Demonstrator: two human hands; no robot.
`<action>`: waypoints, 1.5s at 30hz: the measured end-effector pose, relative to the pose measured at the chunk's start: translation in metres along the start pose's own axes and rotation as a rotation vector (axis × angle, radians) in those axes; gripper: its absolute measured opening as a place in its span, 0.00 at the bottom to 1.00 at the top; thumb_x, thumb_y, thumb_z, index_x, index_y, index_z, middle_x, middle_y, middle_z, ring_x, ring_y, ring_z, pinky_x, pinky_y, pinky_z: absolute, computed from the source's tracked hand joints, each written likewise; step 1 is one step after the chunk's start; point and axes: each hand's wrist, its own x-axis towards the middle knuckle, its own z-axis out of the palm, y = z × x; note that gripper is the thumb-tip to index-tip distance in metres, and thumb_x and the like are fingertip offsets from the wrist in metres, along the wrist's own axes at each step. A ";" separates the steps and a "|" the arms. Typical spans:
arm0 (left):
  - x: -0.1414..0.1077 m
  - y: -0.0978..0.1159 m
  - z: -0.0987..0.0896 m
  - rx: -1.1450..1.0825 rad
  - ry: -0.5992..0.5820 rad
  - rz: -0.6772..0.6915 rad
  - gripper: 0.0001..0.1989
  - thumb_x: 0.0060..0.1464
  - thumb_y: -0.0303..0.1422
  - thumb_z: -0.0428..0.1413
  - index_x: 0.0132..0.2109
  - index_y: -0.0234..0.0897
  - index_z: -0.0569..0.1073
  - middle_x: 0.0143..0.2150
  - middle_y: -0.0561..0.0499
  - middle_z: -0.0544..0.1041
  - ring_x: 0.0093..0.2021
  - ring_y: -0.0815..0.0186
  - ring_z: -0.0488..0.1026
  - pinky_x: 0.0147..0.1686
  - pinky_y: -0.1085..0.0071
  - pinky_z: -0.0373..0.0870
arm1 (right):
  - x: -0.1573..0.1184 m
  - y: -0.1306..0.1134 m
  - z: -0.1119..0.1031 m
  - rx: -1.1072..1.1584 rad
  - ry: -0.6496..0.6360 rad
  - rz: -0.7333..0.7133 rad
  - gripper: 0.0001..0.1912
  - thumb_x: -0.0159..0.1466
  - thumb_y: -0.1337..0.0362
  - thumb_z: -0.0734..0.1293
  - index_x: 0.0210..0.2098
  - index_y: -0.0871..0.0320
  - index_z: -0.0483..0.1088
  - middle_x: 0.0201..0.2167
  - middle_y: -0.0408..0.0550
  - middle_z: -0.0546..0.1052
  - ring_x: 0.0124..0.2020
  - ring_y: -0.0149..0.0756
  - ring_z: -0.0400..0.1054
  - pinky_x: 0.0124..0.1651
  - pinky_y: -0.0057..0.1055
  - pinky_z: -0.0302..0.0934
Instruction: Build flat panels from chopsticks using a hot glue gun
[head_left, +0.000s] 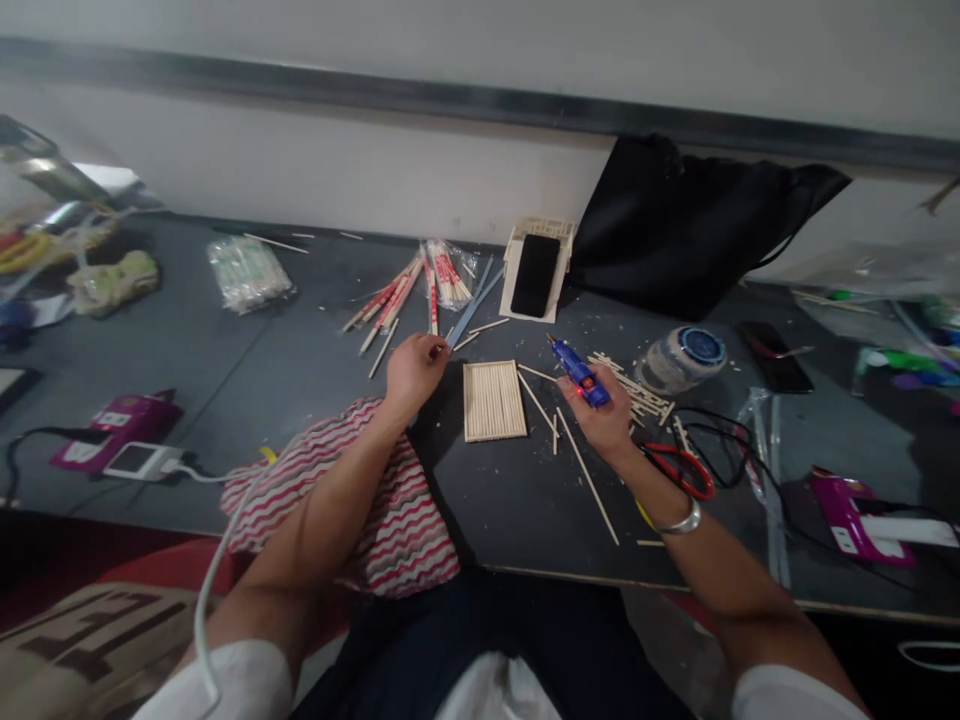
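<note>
My right hand [604, 420] is closed around a blue glue gun [576, 370] with a small red light glowing on it; its nozzle points up and to the left. My left hand [414, 378] has its fingers pinched together beside the lower end of some bluish translucent strips [474, 308]. What those fingers hold, if anything, is too small to tell. Between the two hands a square panel of thin wooden sticks [495, 402] with a raised border lies flat on the dark table. Loose sticks [586, 476] lie to the right of the panel.
Scissors with red handles [686, 470] lie under my right forearm near a jar with a blue lid [694, 350]. Chopstick packs [390, 300], a phone on a panel [535, 275] and a black bag [667, 230] are behind. A striped cloth [397, 510] lies beneath my left forearm.
</note>
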 end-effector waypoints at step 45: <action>-0.017 0.082 -0.003 -1.306 -0.463 0.106 0.13 0.43 0.38 0.71 0.32 0.36 0.77 0.22 0.55 0.75 0.20 0.70 0.69 0.24 0.73 0.67 | 0.001 -0.012 -0.004 0.141 -0.044 0.064 0.14 0.59 0.50 0.70 0.31 0.52 0.66 0.23 0.38 0.70 0.24 0.33 0.63 0.31 0.31 0.62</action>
